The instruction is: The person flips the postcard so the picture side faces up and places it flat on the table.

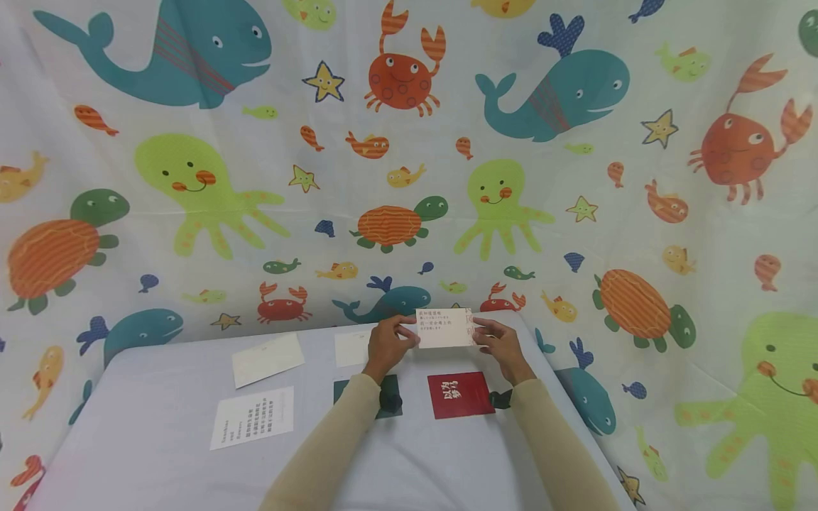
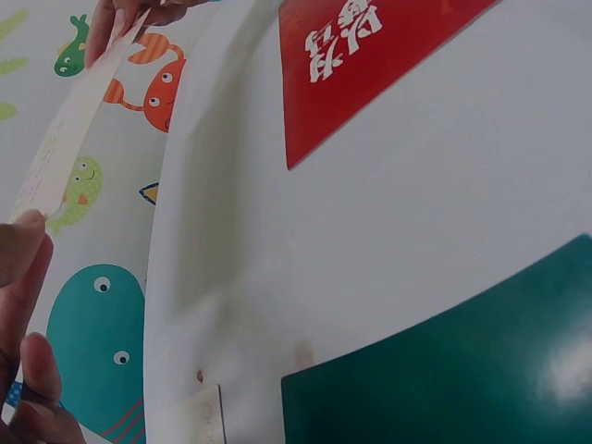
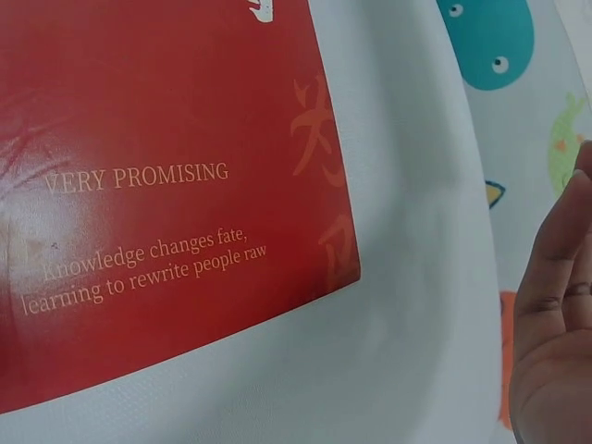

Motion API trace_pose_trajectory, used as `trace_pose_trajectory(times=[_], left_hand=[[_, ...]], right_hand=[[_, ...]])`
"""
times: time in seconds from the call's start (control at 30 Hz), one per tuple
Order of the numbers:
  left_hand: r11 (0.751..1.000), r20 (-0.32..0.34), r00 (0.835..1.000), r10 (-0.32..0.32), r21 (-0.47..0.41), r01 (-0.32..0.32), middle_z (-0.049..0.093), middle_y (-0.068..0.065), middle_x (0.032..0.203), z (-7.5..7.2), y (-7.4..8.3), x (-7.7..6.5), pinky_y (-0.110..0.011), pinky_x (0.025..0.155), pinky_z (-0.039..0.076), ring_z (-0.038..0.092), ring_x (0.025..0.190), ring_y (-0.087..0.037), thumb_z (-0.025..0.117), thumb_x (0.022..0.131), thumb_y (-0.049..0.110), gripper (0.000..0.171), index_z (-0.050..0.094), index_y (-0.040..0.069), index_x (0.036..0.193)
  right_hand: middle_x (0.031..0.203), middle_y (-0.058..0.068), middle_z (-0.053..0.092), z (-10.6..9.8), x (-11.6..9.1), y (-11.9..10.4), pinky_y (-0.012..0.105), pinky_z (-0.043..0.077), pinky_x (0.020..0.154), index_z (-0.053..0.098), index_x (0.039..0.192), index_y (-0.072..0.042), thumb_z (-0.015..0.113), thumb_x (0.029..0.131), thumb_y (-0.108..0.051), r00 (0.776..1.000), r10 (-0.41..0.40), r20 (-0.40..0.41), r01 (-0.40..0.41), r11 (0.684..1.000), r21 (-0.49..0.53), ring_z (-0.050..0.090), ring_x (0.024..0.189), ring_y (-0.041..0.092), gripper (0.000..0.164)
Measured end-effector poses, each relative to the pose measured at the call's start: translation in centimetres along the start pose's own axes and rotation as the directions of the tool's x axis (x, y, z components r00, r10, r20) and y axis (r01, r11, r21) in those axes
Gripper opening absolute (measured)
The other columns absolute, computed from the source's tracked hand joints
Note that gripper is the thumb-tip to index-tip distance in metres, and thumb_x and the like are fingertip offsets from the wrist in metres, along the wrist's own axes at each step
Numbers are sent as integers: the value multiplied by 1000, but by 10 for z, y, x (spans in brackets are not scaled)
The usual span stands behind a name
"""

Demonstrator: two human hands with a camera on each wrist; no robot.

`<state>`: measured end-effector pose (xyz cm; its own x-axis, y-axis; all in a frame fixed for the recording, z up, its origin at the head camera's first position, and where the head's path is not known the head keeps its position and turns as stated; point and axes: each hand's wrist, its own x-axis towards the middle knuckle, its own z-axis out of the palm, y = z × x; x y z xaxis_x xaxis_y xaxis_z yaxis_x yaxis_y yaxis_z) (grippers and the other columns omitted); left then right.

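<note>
A white card (image 1: 444, 330) with printed lines and faint red characters at its right side is held up above the far part of the table. My left hand (image 1: 387, 346) pinches its left edge, thumb in front. At the opposite edge my right hand (image 1: 505, 348) pinches it too. In the left wrist view the card (image 2: 79, 125) slants up between both hands. Below the right wrist lies a red card (image 1: 456, 394) with white characters; the right wrist view shows English lines on the red card (image 3: 176, 213). A dark green card (image 2: 453, 361) lies under the left wrist.
On the left of the white-covered table (image 1: 160, 440) lie a white card with black writing (image 1: 252, 417) and a plain cream card (image 1: 268, 360). Another pale card (image 1: 350, 349) lies beside the left hand, partly hidden. A curtain with sea animals (image 1: 396, 163) hangs behind the table.
</note>
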<state>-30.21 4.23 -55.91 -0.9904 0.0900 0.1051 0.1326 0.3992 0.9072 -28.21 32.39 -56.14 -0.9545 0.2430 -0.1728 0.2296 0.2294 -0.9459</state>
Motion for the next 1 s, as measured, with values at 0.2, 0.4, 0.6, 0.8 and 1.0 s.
trace_pose_trajectory(times=[0.2, 0.4, 0.6, 0.8, 1.0], left_hand=[[1000, 13, 1000, -15, 18, 15, 82, -3, 95, 2, -4, -1, -43, 87, 61, 72, 93, -22, 86, 90, 16, 37, 76, 17, 126], [998, 10, 999, -50, 51, 49, 82, -1, 98, 8, -11, -2, -49, 97, 60, 76, 99, -23, 85, 91, 18, 36, 76, 18, 125], [995, -2, 998, -65, 82, 65, 82, -1, 96, 13, -18, -3, -49, 95, 61, 75, 96, -22, 86, 90, 18, 35, 76, 18, 124], [985, -7, 994, -107, 132, 107, 80, 1, 96, 18, -24, -4, -49, 96, 59, 74, 92, -20, 87, 89, 19, 36, 75, 22, 122], [976, -19, 994, -112, 185, 113, 80, -1, 92, 22, -27, -6, -53, 98, 57, 74, 92, -22, 87, 88, 17, 37, 75, 19, 123]], right_hand=[[127, 11, 70, 2, 0, 2, 34, 58, 92, 70, 141, -21, 74, 101, -21, 1000, 9, -4, -9, 1000, -24, 70, 104, 23, 40], [124, 11, 71, 6, 5, 6, 34, 58, 91, 71, 139, -23, 74, 101, -20, 1000, 26, -13, -26, 998, -63, 70, 102, 22, 38], [124, 12, 70, 9, 4, 9, 34, 59, 89, 71, 140, -22, 73, 101, -18, 1000, 24, -4, -24, 996, -89, 70, 102, 23, 39], [120, 11, 71, 12, 5, 14, 30, 58, 86, 71, 139, -22, 73, 101, -16, 999, 33, -9, -34, 994, -108, 69, 100, 22, 39], [118, 12, 71, 17, 6, 17, 28, 58, 80, 71, 140, -19, 74, 98, -11, 999, 38, -15, -40, 988, -146, 68, 98, 23, 42]])
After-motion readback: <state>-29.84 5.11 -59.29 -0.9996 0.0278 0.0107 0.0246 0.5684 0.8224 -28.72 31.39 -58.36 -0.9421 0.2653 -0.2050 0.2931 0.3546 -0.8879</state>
